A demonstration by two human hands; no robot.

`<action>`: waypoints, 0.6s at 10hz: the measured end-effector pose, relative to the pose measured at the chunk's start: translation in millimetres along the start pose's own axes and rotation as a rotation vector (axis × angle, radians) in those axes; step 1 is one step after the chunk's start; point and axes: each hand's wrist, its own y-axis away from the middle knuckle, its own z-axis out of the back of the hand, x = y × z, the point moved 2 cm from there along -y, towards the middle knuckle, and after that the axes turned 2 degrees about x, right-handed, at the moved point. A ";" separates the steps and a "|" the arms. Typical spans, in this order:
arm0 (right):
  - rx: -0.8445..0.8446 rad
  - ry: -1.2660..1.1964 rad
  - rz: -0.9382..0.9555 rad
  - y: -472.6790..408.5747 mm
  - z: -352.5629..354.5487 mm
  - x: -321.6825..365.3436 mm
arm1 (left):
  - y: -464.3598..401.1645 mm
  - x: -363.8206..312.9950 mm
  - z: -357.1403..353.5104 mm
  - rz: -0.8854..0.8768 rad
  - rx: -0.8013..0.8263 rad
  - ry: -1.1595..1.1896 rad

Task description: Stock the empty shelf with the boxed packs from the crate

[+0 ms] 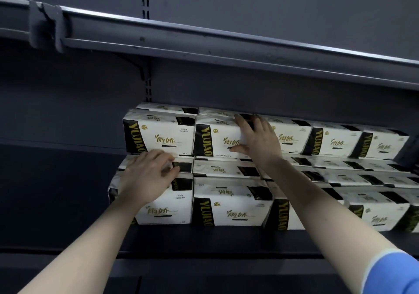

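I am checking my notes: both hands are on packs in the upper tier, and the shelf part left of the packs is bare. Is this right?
Not fully. The head view shows only the right hand on an upper pack; the left hand rests on a lower-tier pack. The rest holds.

White packs with black end bands and gold lettering: upper pack point(158, 134) just above the left hand point(145, 180), lower pack point(163, 205) beneath that hand, another point(217, 139) under the right hand point(256, 141). Gold-green leaf script on each white front. Dark grey shelf point(204, 239) below both hands, same dark grey rail point(226, 44) above them. Bright blue sleeve point(394, 273) with a pale edge behind the right hand.
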 end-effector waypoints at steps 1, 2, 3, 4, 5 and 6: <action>0.069 0.052 -0.043 2.6 2.3 4.2 | 1.8 1.1 1.3 -0.007 -0.044 0.052; 0.070 0.036 -0.065 6.1 7.5 7.1 | 6.6 0.8 4.0 -0.026 -0.118 0.172; -0.036 0.009 -0.054 13.9 15.7 9.9 | 12.3 0.1 9.5 -0.084 -0.181 0.238; -0.097 -0.078 -0.041 27.5 25.4 15.2 | 24.8 -2.2 20.7 -0.060 -0.215 0.334; -0.158 -0.130 -0.036 48.9 35.7 17.5 | 41.1 -2.0 35.1 -0.007 -0.263 0.460; -0.222 -0.238 -0.061 81.5 53.4 24.4 | 65.6 2.5 56.5 0.009 -0.334 0.655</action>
